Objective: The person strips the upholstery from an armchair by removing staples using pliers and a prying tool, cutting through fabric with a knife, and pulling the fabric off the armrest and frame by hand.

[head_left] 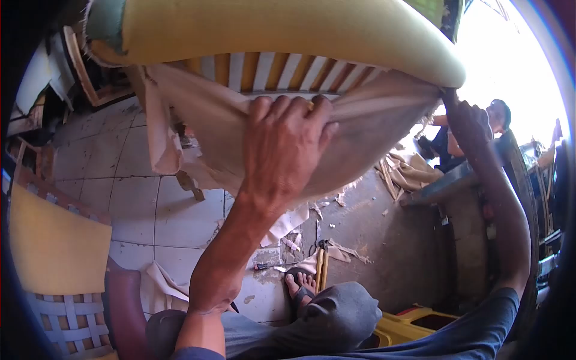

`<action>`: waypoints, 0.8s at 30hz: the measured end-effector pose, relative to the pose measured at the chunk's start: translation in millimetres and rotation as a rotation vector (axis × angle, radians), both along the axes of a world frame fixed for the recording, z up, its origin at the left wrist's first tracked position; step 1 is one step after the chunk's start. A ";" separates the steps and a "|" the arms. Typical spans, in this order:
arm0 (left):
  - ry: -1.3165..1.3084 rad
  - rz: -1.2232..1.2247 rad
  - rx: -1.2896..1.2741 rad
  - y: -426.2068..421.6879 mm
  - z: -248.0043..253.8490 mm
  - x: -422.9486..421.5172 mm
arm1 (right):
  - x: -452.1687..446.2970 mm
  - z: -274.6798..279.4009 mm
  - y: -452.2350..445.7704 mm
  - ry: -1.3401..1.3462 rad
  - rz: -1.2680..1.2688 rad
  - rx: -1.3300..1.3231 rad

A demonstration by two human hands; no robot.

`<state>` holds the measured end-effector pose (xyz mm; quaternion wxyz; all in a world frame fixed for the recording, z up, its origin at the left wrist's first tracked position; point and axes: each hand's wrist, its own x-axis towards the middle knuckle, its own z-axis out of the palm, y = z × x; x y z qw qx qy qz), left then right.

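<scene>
My left hand (288, 141) is closed over a gathered fold of beige fabric (207, 129), knuckles up. The fabric hangs in a sagging sheet with frayed edges below a curved yellow foam pad (270, 30). Under the front corner of the pad, my right hand (471, 123) is closed on the fabric's far end; its fingertips are partly hidden. Between pad and fabric, a row of light webbing strips (264, 72) shows. The fabric is pulled taut between my two hands.
Fabric scraps (345, 249) and a yellow-handled tool (321, 267) lie on the floor by my foot. A foam-padded, webbed seat frame (60, 240) stands left. A yellow crate (408, 327) is beside my knee. Another person (447, 141) sits at the back right near crumpled fabric (411, 171).
</scene>
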<state>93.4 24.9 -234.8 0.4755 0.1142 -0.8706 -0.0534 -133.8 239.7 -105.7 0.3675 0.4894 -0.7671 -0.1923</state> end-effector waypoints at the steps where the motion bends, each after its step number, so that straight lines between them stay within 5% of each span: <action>1: 0.001 -0.016 -0.004 2.0 -3.2 -0.7 | 0.6 3.7 6.9 -0.023 -0.006 0.001; 5: -0.058 0.099 -0.054 -5.8 -0.1 -7.7 | 12.6 13.2 33.3 -0.137 0.004 -0.059; 9: -0.127 0.139 -0.025 5.1 13.6 -21.2 | 16.1 -45.0 61.3 -0.213 0.118 -0.322; 11: -0.031 0.228 -0.154 25.4 16.0 -42.4 | 0.3 -83.4 73.9 -0.804 0.163 -1.053; 12: 0.083 0.106 -0.156 43.2 21.3 -55.5 | -0.9 -96.2 74.3 -0.794 0.163 -1.076; 14: 0.262 -0.202 -0.217 73.3 10.7 -96.7 | -6.1 -122.0 69.9 -1.402 0.192 -1.615; 15: 0.253 -0.227 -0.236 89.7 9.1 -114.8 | -38.8 -166.8 71.0 -0.692 0.104 -1.245; 17: 0.253 -0.424 -0.384 114.2 11.3 -152.2 | 0.8 -140.9 49.8 -1.384 0.286 -1.641; 21: 0.147 -0.456 -0.737 116.9 36.0 -234.9 | -15.7 -137.7 69.7 -1.415 0.356 -1.676; 24: -0.388 -0.212 -0.936 130.5 66.2 -275.1 | -29.7 -142.0 91.1 -1.406 0.336 -1.659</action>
